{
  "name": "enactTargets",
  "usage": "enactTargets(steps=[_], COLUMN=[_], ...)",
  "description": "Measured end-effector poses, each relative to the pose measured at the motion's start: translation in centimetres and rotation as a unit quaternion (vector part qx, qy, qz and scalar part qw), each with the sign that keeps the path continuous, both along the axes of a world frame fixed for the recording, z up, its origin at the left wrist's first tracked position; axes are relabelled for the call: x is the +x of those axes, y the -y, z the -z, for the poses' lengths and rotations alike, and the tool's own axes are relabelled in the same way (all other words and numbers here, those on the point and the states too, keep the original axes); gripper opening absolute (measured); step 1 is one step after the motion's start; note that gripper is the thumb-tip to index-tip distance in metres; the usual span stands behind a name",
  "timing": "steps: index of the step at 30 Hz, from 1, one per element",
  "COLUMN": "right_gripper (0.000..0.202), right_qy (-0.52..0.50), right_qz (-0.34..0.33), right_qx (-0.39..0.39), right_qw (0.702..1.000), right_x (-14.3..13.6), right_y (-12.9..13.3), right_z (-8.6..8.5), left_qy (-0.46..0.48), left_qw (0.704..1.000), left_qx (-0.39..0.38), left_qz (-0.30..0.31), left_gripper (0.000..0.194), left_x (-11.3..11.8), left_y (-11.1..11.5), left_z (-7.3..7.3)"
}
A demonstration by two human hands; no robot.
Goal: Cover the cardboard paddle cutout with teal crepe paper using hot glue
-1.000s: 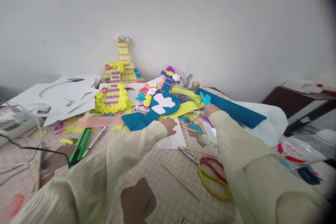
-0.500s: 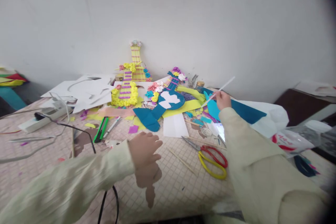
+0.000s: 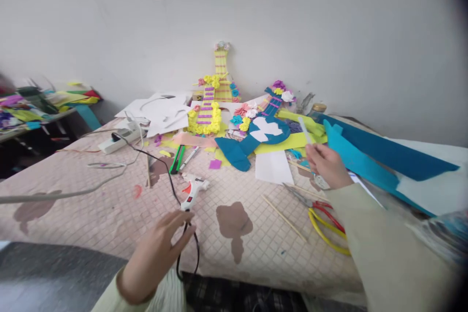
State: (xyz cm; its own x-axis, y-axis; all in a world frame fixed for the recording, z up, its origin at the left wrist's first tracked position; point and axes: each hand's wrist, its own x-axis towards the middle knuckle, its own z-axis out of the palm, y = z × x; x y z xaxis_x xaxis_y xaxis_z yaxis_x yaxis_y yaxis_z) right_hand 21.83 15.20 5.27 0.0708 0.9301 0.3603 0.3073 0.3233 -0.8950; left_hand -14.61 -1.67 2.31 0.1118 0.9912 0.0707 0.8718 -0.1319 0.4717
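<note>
Plainly, the white plastic glue gun [image 3: 193,191], with its orange trigger, lay on the quilted cloth of the surface [image 3: 109,217], its handle pointing at the left hand [image 3: 155,248]. That hand's fingers and thumb curved about the handle's base and the black cord [image 3: 170,176]; whether its grip was closed on them I could not tell. The right hand [image 3: 329,165] had its grip pinched round a translucent, slender pale stick [image 3: 303,129], tilted upward. A smooth blue cutout [image 3: 253,143], round-bodied with white patches, lay beyond them, close to ruffled yellow flowers [image 3: 215,122]. A green cutter [image 3: 177,161] and a white pen [image 3: 189,158] sat just past the gun; the cord looped back to a power strip [image 3: 116,142]. Red-and-yellow scissors [image 3: 312,208] lay near the right forearm, partly behind it, and turquoise paper [image 3: 360,156] spread beyond that wrist. Between the hands stretched open cloth, marked by a brown patch [image 3: 234,219] and a thin wooden stick [image 3: 285,218], down to the near edge, where the cord hung in a loop.
</note>
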Motion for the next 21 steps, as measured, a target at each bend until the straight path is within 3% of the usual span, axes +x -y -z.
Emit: enactTargets(steps=[4, 9, 12, 15, 21], right_gripper=[0.030, 0.028, 0.031, 0.018, 0.015], right_qy=[0.023, -0.018, -0.081, -0.120, -0.136], right_qz=[-0.086, -0.166, -0.176, -0.157, -0.152], right_qx=[-0.080, -0.079, -0.046, -0.020, 0.008], right_qw=[0.993, 0.983, 0.980, 0.980, 0.979], right_x=[-4.0, -8.0, -9.4, -10.0, -10.5], right_y=[1.3, 1.7, 1.8, 1.5, 0.5], right_z=[0.9, 2.2, 2.4, 2.6, 4.0], left_qy=[-0.044, -0.137, -0.164, -0.147, 0.025], left_qw=[0.995, 0.985, 0.977, 0.976, 0.978], left_qx=[0.056, -0.045, -0.038, -0.005, 0.108], left_qz=[-0.068, -0.093, -0.128, -0.163, -0.176], left_gripper=[0.036, 0.029, 0.023, 0.023, 0.020], left_x=[-0.6, 0.3, 0.6, 0.8, 2.2], left_y=[-3.9, -7.7, -7.7, -6.5, -4.2], left_z=[1.3, 2.1, 2.4, 2.1, 0.3])
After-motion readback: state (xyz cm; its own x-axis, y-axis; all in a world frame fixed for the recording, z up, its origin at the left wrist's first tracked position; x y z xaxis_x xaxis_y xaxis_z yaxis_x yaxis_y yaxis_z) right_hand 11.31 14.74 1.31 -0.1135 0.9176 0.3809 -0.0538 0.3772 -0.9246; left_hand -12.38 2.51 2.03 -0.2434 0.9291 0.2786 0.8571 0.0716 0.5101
